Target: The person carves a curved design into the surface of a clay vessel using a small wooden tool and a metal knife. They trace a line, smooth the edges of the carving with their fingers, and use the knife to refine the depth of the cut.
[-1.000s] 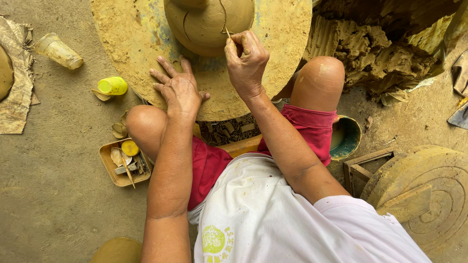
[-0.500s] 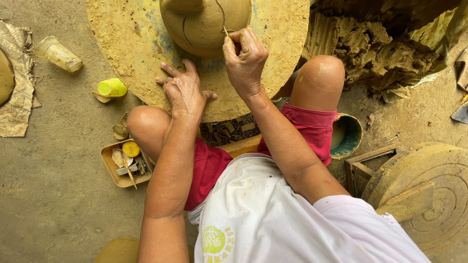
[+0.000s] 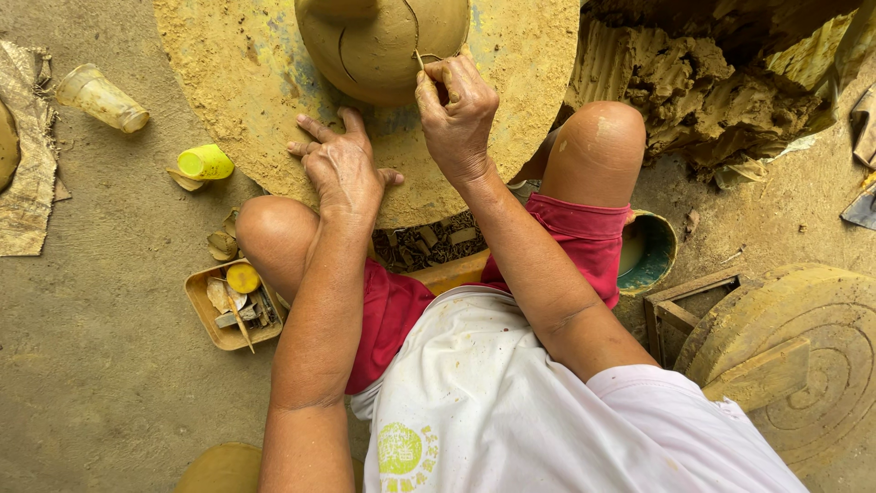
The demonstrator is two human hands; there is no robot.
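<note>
At top centre, the right hand (image 3: pixel 456 114) pinches a thin tool (image 3: pixel 422 64) against the clay pot (image 3: pixel 383 41); the left hand (image 3: pixel 342 169) lies flat, fingers spread, steadying the wheel (image 3: pixel 246 73).

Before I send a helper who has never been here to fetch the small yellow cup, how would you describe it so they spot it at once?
Start at the big round clay wheel where the left hand lies flat. Just off its left edge, on the floor, a small yellow cup lies on its side. It is bright yellow, unlike the clear plastic cup farther left.
</note>
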